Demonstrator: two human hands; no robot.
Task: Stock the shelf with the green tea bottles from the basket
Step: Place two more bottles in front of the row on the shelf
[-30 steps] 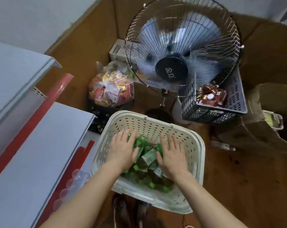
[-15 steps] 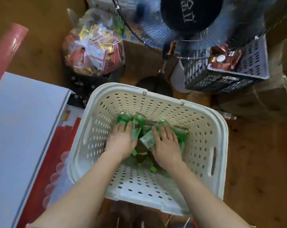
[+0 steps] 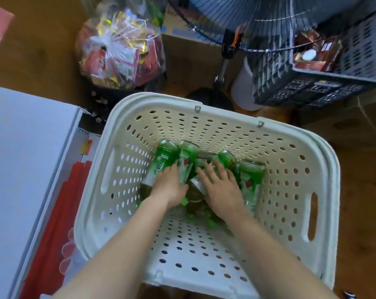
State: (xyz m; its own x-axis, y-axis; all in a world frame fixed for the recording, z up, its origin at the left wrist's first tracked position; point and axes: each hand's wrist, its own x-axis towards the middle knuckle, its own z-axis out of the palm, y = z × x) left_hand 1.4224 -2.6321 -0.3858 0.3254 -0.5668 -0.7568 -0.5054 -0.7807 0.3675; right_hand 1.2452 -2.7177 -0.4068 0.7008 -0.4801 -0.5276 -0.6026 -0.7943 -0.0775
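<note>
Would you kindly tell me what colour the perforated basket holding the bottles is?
The basket is cream-white plastic with rows of oval holes, seen clearly in the head view.

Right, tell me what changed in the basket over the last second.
The head camera tipped down and closer over the white basket. Both hands pushed deeper among the green tea bottles: the left hand now rests on one at the left, the right hand spreads over the middle ones. No bottle lifted; basket and shelf unmoved.

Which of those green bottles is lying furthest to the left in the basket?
The green tea bottle under the left hand's fingertips, nearest the basket's left wall. The other bottles lie to its right, toward the right hand.
</note>
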